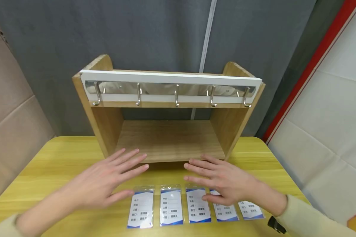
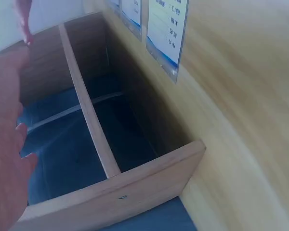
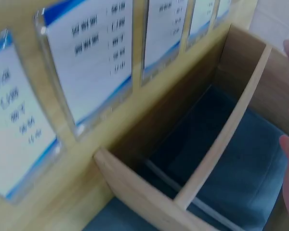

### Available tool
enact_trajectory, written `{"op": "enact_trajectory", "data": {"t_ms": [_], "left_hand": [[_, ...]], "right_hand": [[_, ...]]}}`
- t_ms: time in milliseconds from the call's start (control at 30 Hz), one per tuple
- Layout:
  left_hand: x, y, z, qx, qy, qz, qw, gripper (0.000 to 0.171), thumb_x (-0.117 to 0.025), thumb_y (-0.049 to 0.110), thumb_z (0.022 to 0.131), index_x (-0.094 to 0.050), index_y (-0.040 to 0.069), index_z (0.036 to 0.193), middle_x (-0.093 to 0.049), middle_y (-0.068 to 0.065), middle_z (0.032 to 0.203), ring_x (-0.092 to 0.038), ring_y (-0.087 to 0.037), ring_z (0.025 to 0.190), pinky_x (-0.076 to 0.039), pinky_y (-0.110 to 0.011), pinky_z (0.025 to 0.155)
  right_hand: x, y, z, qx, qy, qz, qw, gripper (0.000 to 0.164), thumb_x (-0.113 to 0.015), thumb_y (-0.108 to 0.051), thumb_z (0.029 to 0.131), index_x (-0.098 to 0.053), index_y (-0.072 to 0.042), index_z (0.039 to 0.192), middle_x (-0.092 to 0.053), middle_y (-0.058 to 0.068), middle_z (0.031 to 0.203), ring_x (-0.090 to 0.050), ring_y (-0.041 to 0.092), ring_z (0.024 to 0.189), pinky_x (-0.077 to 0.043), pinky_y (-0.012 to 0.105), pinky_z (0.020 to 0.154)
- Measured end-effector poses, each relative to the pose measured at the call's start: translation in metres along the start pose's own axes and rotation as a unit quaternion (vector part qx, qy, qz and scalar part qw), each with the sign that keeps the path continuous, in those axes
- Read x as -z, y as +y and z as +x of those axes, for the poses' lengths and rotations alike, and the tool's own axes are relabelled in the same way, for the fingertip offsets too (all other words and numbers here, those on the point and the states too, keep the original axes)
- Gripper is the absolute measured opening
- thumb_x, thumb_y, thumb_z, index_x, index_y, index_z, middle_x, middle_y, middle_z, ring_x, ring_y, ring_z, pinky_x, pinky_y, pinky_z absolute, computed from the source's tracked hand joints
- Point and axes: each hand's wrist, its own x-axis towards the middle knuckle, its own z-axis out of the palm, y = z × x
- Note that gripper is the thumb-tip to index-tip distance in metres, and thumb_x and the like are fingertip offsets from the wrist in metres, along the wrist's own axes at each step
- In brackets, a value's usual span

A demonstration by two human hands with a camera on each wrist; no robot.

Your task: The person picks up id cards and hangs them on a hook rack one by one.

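Note:
Both hands hover palm down over the table in front of a wooden shelf, fingers spread and nothing held. My left hand (image 1: 106, 181) is above and left of the leftmost badge card (image 1: 141, 209), its thumb tip overlapping that card's edge in the head view. The right hand (image 1: 225, 179) partly hides a badge card (image 1: 226, 213) and the top of the rightmost one (image 1: 251, 210). Several such clear-sleeved cards, white with blue edges and printed text, lie in a row. In the right wrist view a card (image 3: 94, 57) shows large beside the shelf.
The wooden shelf (image 1: 169, 138) stands at the table's back. Across its upper front runs a white rail (image 1: 172, 79) with several metal hooks (image 1: 176, 95). A black object (image 1: 276, 224) sits by the right sleeve. Grey curtain (image 1: 154, 36) hangs behind the yellow table (image 1: 59, 154).

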Motion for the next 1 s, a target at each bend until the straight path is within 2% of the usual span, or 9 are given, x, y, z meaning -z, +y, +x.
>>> {"op": "enact_trajectory", "data": {"t_ms": [100,267,467,600,700,800,900,1000], "left_hand": [[-0.002,0.004,-0.008,0.014,0.010,0.000,0.9999,0.062,-0.042,0.053,0.108,-0.040,0.016,0.158,-0.032,-0.010,0.165,-0.035,-0.036,0.148,-0.010,-0.042,0.131],[-0.010,0.008,-0.025,0.042,0.025,-0.006,0.9988,0.060,-0.034,0.051,0.110,-0.044,0.013,0.156,-0.033,-0.010,0.165,-0.038,-0.036,0.146,-0.010,-0.038,0.131],[-0.021,0.009,-0.046,0.081,0.063,-0.037,0.9941,0.059,-0.038,0.049,0.110,-0.048,0.010,0.154,-0.040,-0.015,0.160,-0.036,-0.032,0.148,-0.012,-0.031,0.130],[-0.028,0.009,-0.062,0.120,0.068,-0.051,0.9892,0.059,-0.049,0.049,0.107,-0.048,0.013,0.154,-0.044,-0.015,0.158,-0.036,-0.026,0.148,-0.013,-0.024,0.128],[-0.032,0.010,-0.073,0.159,0.066,-0.064,0.9829,0.063,-0.066,0.041,0.100,-0.048,0.016,0.154,-0.044,-0.012,0.158,-0.034,-0.018,0.149,-0.014,-0.017,0.124],[-0.037,0.011,-0.082,0.202,0.063,-0.091,0.9730,0.069,-0.076,0.028,0.092,-0.048,0.019,0.154,-0.045,-0.009,0.158,-0.030,-0.006,0.148,-0.014,-0.011,0.121],[-0.041,0.010,-0.090,0.237,0.065,-0.128,0.9608,0.072,-0.079,0.018,0.090,-0.048,0.020,0.154,-0.046,-0.007,0.157,-0.027,0.000,0.146,-0.017,-0.008,0.118],[-0.045,0.008,-0.097,0.263,0.076,-0.166,0.9475,0.070,-0.078,0.012,0.091,-0.048,0.016,0.154,-0.047,-0.009,0.156,-0.030,0.002,0.144,-0.020,-0.006,0.115]], "right_hand": [[-0.007,-0.007,0.002,0.006,0.003,-0.009,1.000,0.063,-0.047,-0.045,0.108,-0.034,-0.013,0.160,-0.030,0.012,0.166,-0.030,0.028,0.152,-0.034,0.049,0.122],[-0.018,-0.014,0.003,0.010,0.013,-0.017,1.000,0.058,-0.040,-0.041,0.110,-0.036,-0.011,0.159,-0.032,0.014,0.165,-0.031,0.028,0.151,-0.036,0.049,0.122],[-0.030,-0.018,0.004,-0.001,0.007,0.000,1.000,0.059,-0.046,-0.040,0.109,-0.035,-0.011,0.160,-0.029,0.013,0.166,-0.030,0.027,0.152,-0.033,0.048,0.123],[-0.037,-0.024,0.006,-0.002,0.002,0.014,1.000,0.061,-0.051,-0.038,0.108,-0.035,-0.011,0.160,-0.026,0.010,0.168,-0.028,0.025,0.152,-0.033,0.046,0.124],[-0.042,-0.027,0.008,-0.004,0.005,0.020,1.000,0.059,-0.052,-0.037,0.108,-0.038,-0.010,0.159,-0.028,0.010,0.167,-0.029,0.025,0.152,-0.033,0.044,0.124],[-0.046,-0.030,0.009,0.002,0.017,0.009,1.000,0.058,-0.051,-0.037,0.108,-0.041,-0.007,0.156,-0.034,0.012,0.164,-0.033,0.025,0.150,-0.036,0.043,0.123],[-0.051,-0.032,0.011,0.009,0.026,0.001,1.000,0.058,-0.054,-0.036,0.107,-0.043,-0.005,0.155,-0.038,0.013,0.162,-0.036,0.025,0.149,-0.037,0.041,0.122],[-0.056,-0.036,0.014,0.007,0.033,0.012,0.999,0.062,-0.064,-0.034,0.102,-0.045,-0.005,0.154,-0.041,0.011,0.160,-0.038,0.023,0.147,-0.037,0.039,0.122]]}}
